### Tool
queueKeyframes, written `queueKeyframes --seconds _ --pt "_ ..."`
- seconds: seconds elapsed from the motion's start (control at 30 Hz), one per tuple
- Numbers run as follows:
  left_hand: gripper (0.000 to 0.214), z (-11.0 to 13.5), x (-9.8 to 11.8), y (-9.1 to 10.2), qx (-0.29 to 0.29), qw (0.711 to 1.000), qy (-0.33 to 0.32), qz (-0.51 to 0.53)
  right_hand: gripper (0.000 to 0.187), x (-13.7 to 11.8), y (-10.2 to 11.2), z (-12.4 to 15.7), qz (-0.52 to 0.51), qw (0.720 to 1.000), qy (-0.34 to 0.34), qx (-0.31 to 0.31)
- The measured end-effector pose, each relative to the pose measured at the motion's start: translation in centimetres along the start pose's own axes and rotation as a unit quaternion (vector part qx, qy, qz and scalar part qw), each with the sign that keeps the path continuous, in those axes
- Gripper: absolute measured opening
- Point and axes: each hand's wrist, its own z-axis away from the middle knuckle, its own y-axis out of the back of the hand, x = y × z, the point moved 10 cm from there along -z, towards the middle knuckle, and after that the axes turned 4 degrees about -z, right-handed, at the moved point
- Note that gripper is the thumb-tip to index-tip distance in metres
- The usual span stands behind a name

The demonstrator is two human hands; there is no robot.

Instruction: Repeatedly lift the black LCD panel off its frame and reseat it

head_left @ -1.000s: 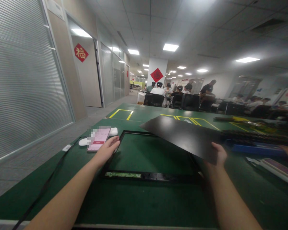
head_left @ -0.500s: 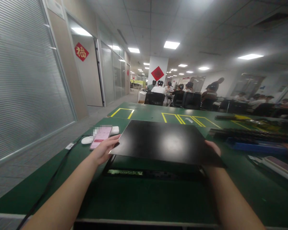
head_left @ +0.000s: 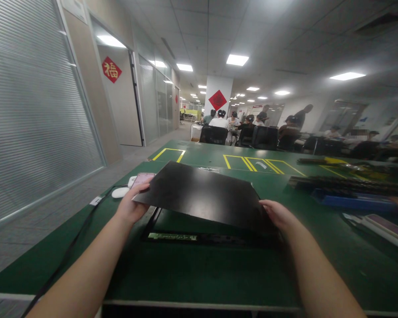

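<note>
A thin black panel (head_left: 202, 194) hangs tilted over a black rectangular frame (head_left: 185, 238) that lies flat on the green table (head_left: 192, 274). My left hand (head_left: 131, 205) grips the panel's near left corner, which is raised. My right hand (head_left: 277, 214) holds the lower right edge, close to the frame. The panel hides most of the frame; only the frame's near bar, with a green circuit strip, shows.
A pink phone (head_left: 142, 178) and a white mouse (head_left: 120, 192) lie to the left of the panel, with a black cable (head_left: 73, 247) running toward the table edge. Blue and black trays (head_left: 348, 198) sit at right. Several people sit at desks beyond the table.
The panel moved left from the right side until it was over the frame. My left hand left the frame's corner and took the panel's left corner. The right edge came down.
</note>
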Motion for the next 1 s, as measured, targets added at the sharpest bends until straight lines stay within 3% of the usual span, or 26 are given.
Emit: queueKeyframes --seconds 0.13,0.27,0.43,0.73,1.0 --pt "0.035 0.0 -0.2 -0.4 -0.021 0.997 0.010 0.076 0.011 -0.5 0.4 0.0 0.108 0.994 -0.005 0.019" --pt "0.035 -0.1 -0.9 -0.1 -0.012 0.997 0.027 0.065 0.025 -2.2 1.2 0.5 0.107 0.990 0.049 0.071" --pt "0.038 0.0 -1.1 -0.3 -0.016 0.998 0.033 0.045 0.038 -2.7 2.2 1.0 0.135 0.981 0.050 0.129" --pt "0.068 0.6 -1.1 -0.7 -0.021 0.999 0.040 -0.011 0.028 -3.4 2.2 1.7 0.164 0.971 0.062 0.164" --pt "0.069 0.8 -2.0 -1.8 -0.063 0.995 0.072 -0.018 0.034 -3.9 2.6 1.7 0.168 0.966 0.083 0.179"
